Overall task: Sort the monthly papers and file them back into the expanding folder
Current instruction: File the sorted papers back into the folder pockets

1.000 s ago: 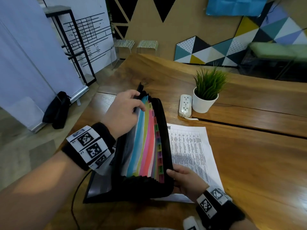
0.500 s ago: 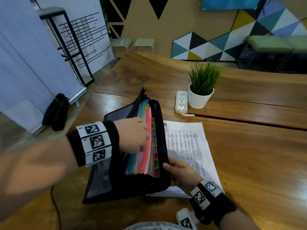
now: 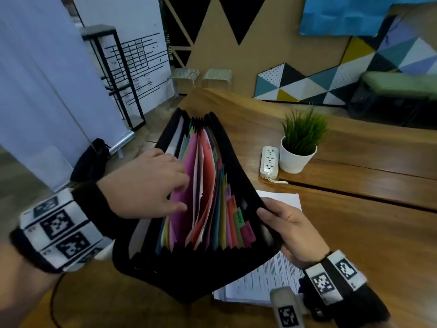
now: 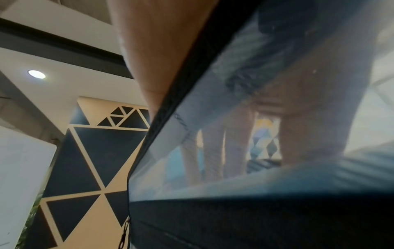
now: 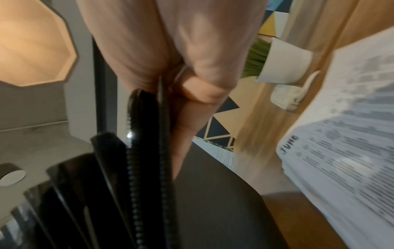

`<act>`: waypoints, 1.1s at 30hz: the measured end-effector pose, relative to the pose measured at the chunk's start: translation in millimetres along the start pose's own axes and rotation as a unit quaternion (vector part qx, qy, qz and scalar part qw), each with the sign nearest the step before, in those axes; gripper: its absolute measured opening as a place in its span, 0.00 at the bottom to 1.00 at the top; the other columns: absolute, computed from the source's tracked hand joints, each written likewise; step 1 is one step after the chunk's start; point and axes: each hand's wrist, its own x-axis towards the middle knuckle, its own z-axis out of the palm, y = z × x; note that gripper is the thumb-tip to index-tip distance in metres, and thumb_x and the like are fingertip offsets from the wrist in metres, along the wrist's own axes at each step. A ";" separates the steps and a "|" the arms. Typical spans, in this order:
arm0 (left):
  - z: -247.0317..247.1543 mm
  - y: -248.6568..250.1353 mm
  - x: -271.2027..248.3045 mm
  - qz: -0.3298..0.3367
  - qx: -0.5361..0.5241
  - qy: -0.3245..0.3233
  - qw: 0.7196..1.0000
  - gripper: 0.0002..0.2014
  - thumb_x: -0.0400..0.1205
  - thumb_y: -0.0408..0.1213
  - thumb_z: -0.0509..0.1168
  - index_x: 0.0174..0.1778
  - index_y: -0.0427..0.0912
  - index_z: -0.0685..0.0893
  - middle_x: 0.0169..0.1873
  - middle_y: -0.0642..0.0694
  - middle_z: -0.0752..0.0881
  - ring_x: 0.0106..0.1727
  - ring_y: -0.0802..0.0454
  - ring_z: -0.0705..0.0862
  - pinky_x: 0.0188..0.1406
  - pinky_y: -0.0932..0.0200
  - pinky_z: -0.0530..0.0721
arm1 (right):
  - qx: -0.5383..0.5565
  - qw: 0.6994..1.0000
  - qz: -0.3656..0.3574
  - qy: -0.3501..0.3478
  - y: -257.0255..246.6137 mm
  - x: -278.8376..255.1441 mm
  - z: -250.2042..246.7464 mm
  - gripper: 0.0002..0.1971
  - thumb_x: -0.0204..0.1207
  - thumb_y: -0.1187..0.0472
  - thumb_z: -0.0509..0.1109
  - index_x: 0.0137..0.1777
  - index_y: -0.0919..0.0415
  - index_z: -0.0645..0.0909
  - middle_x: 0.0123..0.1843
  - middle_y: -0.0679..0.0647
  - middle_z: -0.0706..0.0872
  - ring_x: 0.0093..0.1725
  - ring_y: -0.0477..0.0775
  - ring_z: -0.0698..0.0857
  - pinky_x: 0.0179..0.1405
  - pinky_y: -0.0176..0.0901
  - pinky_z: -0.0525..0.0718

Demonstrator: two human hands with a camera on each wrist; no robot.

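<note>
A black expanding folder (image 3: 194,275) is held tilted up above the wooden table (image 3: 354,245), its mouth spread wide. Coloured tabbed dividers (image 3: 212,185) fan out inside, with a white sheet between the pink and red ones. My left hand (image 3: 182,192) reaches in from the left, its straight fingers pressing a pink divider aside. My right hand (image 3: 267,216) grips the folder's right wall, thumb on the inside. In the right wrist view that hand (image 5: 170,80) pinches the black edge (image 5: 149,134). A stack of printed papers (image 3: 267,282), headed JUNE (image 5: 341,134), lies on the table beneath the folder.
A white potted plant (image 3: 298,159) and a white power strip (image 3: 269,162) stand beyond the folder on the right. A black bag (image 3: 89,159) lies on the floor at the left. A thin dark cable (image 3: 54,304) runs along the table's near left edge.
The folder has risen off the table, tilted toward me and spread wider. My left hand has slid from its top edge down among the dividers. My right hand has shifted up the right wall.
</note>
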 end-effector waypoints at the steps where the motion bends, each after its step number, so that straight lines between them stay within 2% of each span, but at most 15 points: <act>1: 5.0 0.5 -2.7 0.004 0.001 0.019 1.000 0.21 0.73 0.61 0.54 0.55 0.55 0.81 0.52 0.56 0.85 0.59 0.53 0.83 0.62 0.50 0.76 | -0.022 1.000 -0.009 -0.009 -6.2 -0.1 1.2 0.18 0.75 0.63 0.68 0.63 0.67 0.81 0.61 0.69 0.83 0.62 0.69 0.82 0.64 0.57 0.79; 2: 8.2 1.6 -4.3 0.010 0.008 0.030 0.999 0.25 0.73 0.56 0.54 0.66 0.55 0.76 0.60 0.55 0.83 0.65 0.52 0.81 0.65 0.47 0.75 | -0.041 0.999 -0.011 -0.015 -11.2 -0.8 2.4 0.18 0.75 0.61 0.68 0.64 0.67 0.80 0.62 0.70 0.83 0.63 0.71 0.81 0.65 0.60 0.77; 4: 12.5 2.4 -5.6 0.033 0.046 0.033 0.998 0.31 0.71 0.47 0.52 0.75 0.57 0.70 0.70 0.53 0.79 0.73 0.50 0.76 0.68 0.40 0.74 | -0.069 0.997 -0.001 -0.033 -19.2 -3.1 5.9 0.20 0.73 0.58 0.70 0.64 0.66 0.81 0.61 0.70 0.83 0.61 0.72 0.81 0.62 0.59 0.80; 7: 18.9 2.2 -5.3 0.072 0.080 0.047 0.993 0.29 0.73 0.42 0.51 0.74 0.58 0.73 0.68 0.53 0.81 0.72 0.48 0.77 0.66 0.39 0.75 | -0.118 0.992 0.006 -0.044 -32.5 -3.8 14.6 0.18 0.75 0.65 0.69 0.65 0.56 0.79 0.58 0.66 0.86 0.58 0.69 0.84 0.54 0.51 0.85; 9: 23.1 2.9 -4.2 0.082 0.067 0.051 0.993 0.28 0.75 0.42 0.51 0.73 0.57 0.74 0.66 0.53 0.82 0.71 0.48 0.78 0.64 0.40 0.78 | -0.173 0.984 -0.005 -0.049 -39.8 -2.1 21.3 0.28 0.76 0.76 0.63 0.69 0.44 0.75 0.62 0.59 0.85 0.61 0.62 0.84 0.59 0.54 0.83; 10: 25.2 3.4 -3.9 0.084 0.058 0.053 0.993 0.27 0.76 0.42 0.50 0.73 0.56 0.75 0.66 0.53 0.83 0.70 0.48 0.79 0.63 0.41 0.80 | -0.227 0.972 -0.019 -0.051 -42.0 -0.9 25.3 0.33 0.77 0.78 0.61 0.69 0.38 0.73 0.66 0.52 0.83 0.65 0.57 0.82 0.63 0.56 0.80; 12: 28.0 4.5 -3.0 0.086 0.040 0.063 0.993 0.27 0.76 0.42 0.50 0.71 0.55 0.77 0.65 0.54 0.84 0.69 0.49 0.80 0.62 0.43 0.82 | -0.359 0.931 -0.036 -0.050 -44.0 1.8 32.9 0.32 0.77 0.73 0.61 0.68 0.34 0.74 0.66 0.43 0.82 0.66 0.53 0.80 0.66 0.59 0.77; 16: 32.5 4.5 -3.1 0.083 0.009 0.096 0.992 0.26 0.75 0.42 0.50 0.69 0.53 0.79 0.66 0.56 0.82 0.70 0.52 0.79 0.64 0.47 0.80 | -0.488 0.872 -0.036 -0.012 -43.3 5.0 47.2 0.18 0.79 0.63 0.63 0.57 0.38 0.84 0.48 0.45 0.90 0.48 0.49 0.88 0.51 0.55 0.85; 18: 33.6 4.2 -4.5 0.082 -0.002 0.111 0.990 0.25 0.75 0.42 0.50 0.65 0.52 0.82 0.66 0.56 0.83 0.70 0.52 0.79 0.65 0.48 0.79 | -0.512 0.857 -0.058 0.013 -44.2 5.1 55.4 0.11 0.76 0.55 0.69 0.54 0.37 0.84 0.45 0.42 0.90 0.45 0.41 0.87 0.48 0.41 0.85; 20: 32.7 3.6 -5.8 0.082 -0.009 0.116 0.990 0.23 0.74 0.41 0.50 0.60 0.52 0.84 0.65 0.55 0.84 0.70 0.52 0.79 0.66 0.47 0.77 | -0.515 0.854 -0.062 0.033 -45.9 5.2 60.3 0.11 0.71 0.51 0.74 0.51 0.35 0.84 0.43 0.34 0.88 0.44 0.31 0.85 0.42 0.23 0.80; 22: 32.7 3.0 -6.9 0.092 -0.013 0.117 0.989 0.20 0.75 0.40 0.49 0.56 0.53 0.83 0.63 0.55 0.85 0.72 0.52 0.77 0.70 0.46 0.72 | -0.514 0.856 -0.050 0.043 -46.3 4.9 60.7 0.13 0.68 0.54 0.77 0.48 0.33 0.83 0.39 0.25 0.85 0.41 0.27 0.84 0.37 0.17 0.75; 24: 32.4 3.1 -8.3 0.093 -0.013 0.118 0.989 0.19 0.76 0.40 0.49 0.56 0.53 0.82 0.58 0.56 0.87 0.71 0.53 0.78 0.72 0.46 0.70 | -0.518 0.853 -0.035 0.054 -45.1 4.1 57.7 0.16 0.69 0.58 0.77 0.52 0.37 0.84 0.39 0.26 0.85 0.40 0.27 0.84 0.35 0.17 0.76; 27: 33.1 3.3 -8.1 0.087 0.009 0.118 0.989 0.23 0.78 0.42 0.49 0.67 0.54 0.79 0.52 0.56 0.87 0.63 0.51 0.83 0.68 0.46 0.78 | -0.524 0.849 -0.013 0.071 -43.0 3.5 50.8 0.17 0.69 0.60 0.77 0.58 0.44 0.85 0.44 0.33 0.87 0.42 0.29 0.85 0.40 0.21 0.80; 30: 33.9 4.9 -5.4 0.100 0.032 0.111 0.988 0.26 0.81 0.43 0.48 0.77 0.55 0.69 0.46 0.51 0.85 0.54 0.47 0.83 0.60 0.46 0.81 | -0.519 0.851 -0.005 0.082 -41.4 2.8 47.8 0.18 0.70 0.62 0.77 0.58 0.44 0.85 0.42 0.37 0.89 0.40 0.32 0.86 0.39 0.24 0.82; 33: 33.7 6.5 -2.0 0.105 0.040 0.119 0.986 0.26 0.81 0.43 0.47 0.77 0.56 0.69 0.41 0.50 0.82 0.46 0.49 0.82 0.56 0.47 0.82 | -0.508 0.857 -0.003 0.085 -40.7 2.9 47.9 0.19 0.70 0.64 0.76 0.58 0.43 0.85 0.43 0.39 0.89 0.40 0.35 0.86 0.37 0.24 0.82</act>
